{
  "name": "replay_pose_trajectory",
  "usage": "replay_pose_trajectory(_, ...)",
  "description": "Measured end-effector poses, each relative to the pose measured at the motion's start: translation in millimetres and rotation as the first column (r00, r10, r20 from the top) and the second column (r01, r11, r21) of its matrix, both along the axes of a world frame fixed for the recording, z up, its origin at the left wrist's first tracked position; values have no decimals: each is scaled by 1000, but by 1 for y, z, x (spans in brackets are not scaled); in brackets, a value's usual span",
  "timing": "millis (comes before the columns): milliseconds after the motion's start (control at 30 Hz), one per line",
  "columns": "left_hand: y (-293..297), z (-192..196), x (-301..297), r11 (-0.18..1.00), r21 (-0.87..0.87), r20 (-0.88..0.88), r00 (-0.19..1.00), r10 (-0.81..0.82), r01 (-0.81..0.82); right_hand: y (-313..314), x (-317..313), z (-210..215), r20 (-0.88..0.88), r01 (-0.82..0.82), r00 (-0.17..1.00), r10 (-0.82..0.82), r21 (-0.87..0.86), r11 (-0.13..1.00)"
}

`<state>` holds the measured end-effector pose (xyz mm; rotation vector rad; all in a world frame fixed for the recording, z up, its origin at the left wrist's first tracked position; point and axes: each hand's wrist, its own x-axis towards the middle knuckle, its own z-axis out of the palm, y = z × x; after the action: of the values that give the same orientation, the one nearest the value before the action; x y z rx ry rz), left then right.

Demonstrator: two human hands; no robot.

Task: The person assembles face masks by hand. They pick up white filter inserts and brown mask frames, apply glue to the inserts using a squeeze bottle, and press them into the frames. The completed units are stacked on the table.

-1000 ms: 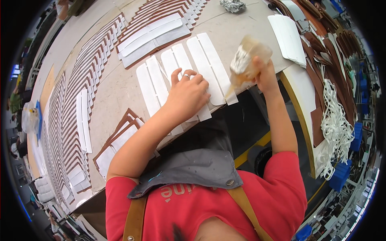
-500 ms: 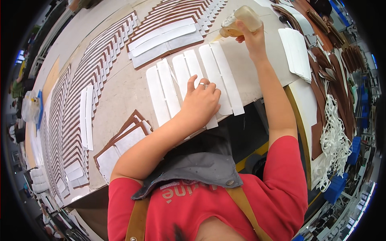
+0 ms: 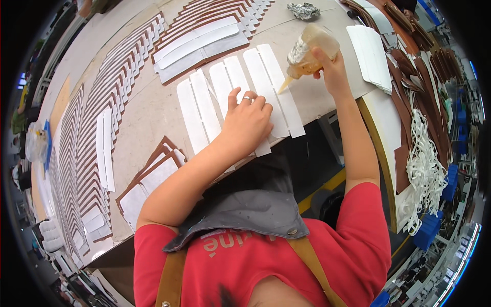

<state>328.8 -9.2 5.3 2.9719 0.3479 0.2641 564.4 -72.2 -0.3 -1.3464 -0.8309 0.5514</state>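
My right hand (image 3: 335,71) grips a clear squeeze bottle (image 3: 313,41) of amber liquid, with silvery foil around its lower part. The bottle tilts down, and its thin pointed nozzle (image 3: 285,84) reaches the right one of three white panels (image 3: 261,60). Each panel has a narrow lengthwise line down its middle. My left hand (image 3: 247,122) rests over the middle panel (image 3: 221,77), fingers bent, the index finger lifted apart and a ring on one finger. It hides that panel's lower part. To its left lies the third panel (image 3: 190,110).
Overlapping rows of brown-edged white pieces (image 3: 123,69) cover the table's left and back. A brown-and-white stack (image 3: 161,174) lies beside my left forearm. Crumpled foil (image 3: 303,11) sits at the back. White sheets (image 3: 369,59), brown strips and tangled white cords (image 3: 425,169) are at right.
My right hand has brought the bottle down and nearer, so its nozzle is now at the right panel. The crumpled foil behind has come into sight. My left hand stays over the middle panel.
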Motion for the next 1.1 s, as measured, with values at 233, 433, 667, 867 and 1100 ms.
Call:
replay_pose_trajectory(233,0,0,0,1000,1,2,1000,-8,8,-53,-14,-4,-56,-102,993,102,-9,995)
replay_pose_trajectory(433,-1,0,0,1000,13,6,1000,-7,7,-77,-36,12,300,-198,940,160,100,975)
replay_pose_trajectory(667,-1,1,-1,1000,-11,-16,1000,2,-2,-85,-52,48,546,-205,803,238,-123,971)
replay_pose_trajectory(867,-1,0,-1,1000,-14,-4,1000,-1,1,-79,-24,51,631,-131,772,79,35,991)
replay_pose_trajectory(1100,0,-3,-1,1000,-7,-12,1000,5,-5,3,11,34,288,53,951,-113,208,977)
